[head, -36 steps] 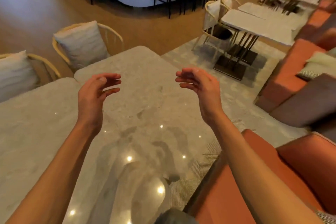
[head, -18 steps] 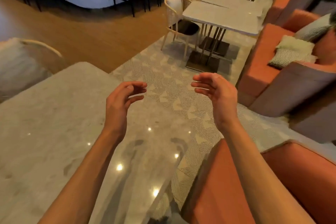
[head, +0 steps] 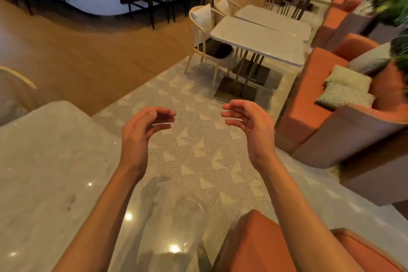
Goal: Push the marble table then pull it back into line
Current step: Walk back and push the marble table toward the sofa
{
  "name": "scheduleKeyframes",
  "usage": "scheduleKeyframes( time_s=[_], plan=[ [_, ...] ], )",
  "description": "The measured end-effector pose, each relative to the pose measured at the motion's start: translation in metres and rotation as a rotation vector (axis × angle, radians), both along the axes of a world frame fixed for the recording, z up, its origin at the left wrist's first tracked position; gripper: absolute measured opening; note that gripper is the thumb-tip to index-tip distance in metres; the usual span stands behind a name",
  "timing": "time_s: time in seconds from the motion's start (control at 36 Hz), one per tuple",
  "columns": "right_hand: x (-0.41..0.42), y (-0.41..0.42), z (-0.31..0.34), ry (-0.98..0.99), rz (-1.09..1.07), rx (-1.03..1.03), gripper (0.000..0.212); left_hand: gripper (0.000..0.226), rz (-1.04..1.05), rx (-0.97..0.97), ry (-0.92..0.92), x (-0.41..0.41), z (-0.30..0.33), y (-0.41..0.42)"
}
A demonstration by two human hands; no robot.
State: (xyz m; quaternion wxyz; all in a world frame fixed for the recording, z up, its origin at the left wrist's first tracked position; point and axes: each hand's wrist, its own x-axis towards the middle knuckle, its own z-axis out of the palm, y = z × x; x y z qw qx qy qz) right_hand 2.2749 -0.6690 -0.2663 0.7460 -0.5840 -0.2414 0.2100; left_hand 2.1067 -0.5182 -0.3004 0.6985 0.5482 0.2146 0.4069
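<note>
Both hands hover over the patterned carpet (head: 198, 150), the left hand (head: 141, 137) and right hand (head: 249, 130) each with a loose, empty grip, fingers half curled and touching nothing. The marble bench (head: 50, 172) lies at eight o'clock (its glossy corner under the left forearm), untouched. Whether it has been pushed cannot be told; judging by the free hands, bringing it into line remains.

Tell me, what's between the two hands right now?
Nothing is held: in the head view, the left hand and right hand hang apart, and only patterned carpet shows in the gap, beside the marble table.
</note>
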Motion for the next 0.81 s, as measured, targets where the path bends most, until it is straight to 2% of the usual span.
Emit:
scheduleKeyframes(
  time_s=[0.22,0.44,0.58,0.81],
  plan=[
    [0.069,0.006,-0.020,0.017,-0.062,-0.030,0.028,0.029,-0.055,-0.009,-0.040,0.089,-0.010,0.010],
    [0.220,0.014,-0.032,0.055,-0.113,-0.044,0.028,0.029,-0.064,-0.063,-0.031,0.248,-0.027,0.014],
    [0.322,0.022,-0.011,0.025,-0.112,0.029,0.029,0.030,-0.074,-0.071,-0.046,0.366,-0.020,0.027],
    [0.428,0.059,0.037,-0.019,-0.174,0.049,0.029,0.028,-0.146,-0.074,-0.110,0.502,0.026,0.062]
  ],
)
